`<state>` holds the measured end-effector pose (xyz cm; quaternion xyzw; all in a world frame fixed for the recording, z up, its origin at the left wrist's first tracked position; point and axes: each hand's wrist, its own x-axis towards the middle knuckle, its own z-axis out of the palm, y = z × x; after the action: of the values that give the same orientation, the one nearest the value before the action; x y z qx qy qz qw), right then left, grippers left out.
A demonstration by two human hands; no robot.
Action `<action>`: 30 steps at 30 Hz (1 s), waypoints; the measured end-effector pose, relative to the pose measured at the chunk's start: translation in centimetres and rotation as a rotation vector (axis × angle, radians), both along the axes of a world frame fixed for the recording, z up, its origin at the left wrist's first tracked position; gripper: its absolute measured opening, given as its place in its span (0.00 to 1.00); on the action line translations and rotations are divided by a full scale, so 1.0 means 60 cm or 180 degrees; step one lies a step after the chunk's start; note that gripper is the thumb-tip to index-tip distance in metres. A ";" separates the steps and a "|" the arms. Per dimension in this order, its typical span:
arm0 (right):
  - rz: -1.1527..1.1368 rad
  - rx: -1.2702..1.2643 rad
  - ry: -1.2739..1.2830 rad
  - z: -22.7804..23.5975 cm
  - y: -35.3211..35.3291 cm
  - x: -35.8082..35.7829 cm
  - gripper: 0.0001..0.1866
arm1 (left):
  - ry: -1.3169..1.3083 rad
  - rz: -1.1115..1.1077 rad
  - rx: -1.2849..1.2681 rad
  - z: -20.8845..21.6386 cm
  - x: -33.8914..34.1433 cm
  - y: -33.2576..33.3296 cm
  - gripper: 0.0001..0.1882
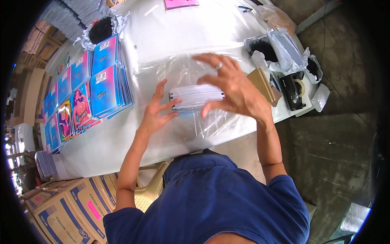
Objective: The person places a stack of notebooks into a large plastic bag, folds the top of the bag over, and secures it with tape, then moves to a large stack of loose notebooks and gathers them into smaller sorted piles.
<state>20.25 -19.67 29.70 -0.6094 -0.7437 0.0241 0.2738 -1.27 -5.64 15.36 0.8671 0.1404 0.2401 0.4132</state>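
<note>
A block of notebooks with white page edges upward and dark binding at its ends stands in front of me on a sheet of clear plastic film. My left hand is at the block's left end, fingers apart, with fingertips at its near left corner; whether they press on it I cannot tell. Over the right end hovers my right hand, wearing a ring, its fingers spread and slightly blurred. It hides part of that end. Neither hand grips anything.
Stacks of blue and pink spiral notebooks cover the table's left side. A black tape dispenser, a brown cardboard block and dark-filled, plastic-lined containers stand on the right. Cardboard boxes lie below left, beside a beige chair.
</note>
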 end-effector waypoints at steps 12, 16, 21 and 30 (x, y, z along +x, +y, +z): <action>0.0075 -0.0261 -0.0383 -0.043 0.039 0.009 0.04 | 0.0406 -0.0383 -0.0428 0.016 0.022 0.014 0.34; -0.0241 0.0574 0.0133 -0.022 0.050 0.078 0.12 | 0.0410 -0.0342 -0.0135 0.025 0.015 0.010 0.33; -0.0545 -0.0062 0.2231 -0.113 -0.077 0.145 0.21 | 0.0042 -0.0184 -0.0563 0.010 0.033 -0.001 0.28; -0.0275 0.0192 0.3199 -0.269 -0.072 0.052 0.30 | -0.0485 0.0093 -0.0807 -0.016 0.035 -0.016 0.26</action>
<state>23.38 -23.98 13.55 -0.5444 -0.4945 0.2816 0.6163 0.85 -6.60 14.40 0.7851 0.1505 0.2915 0.5253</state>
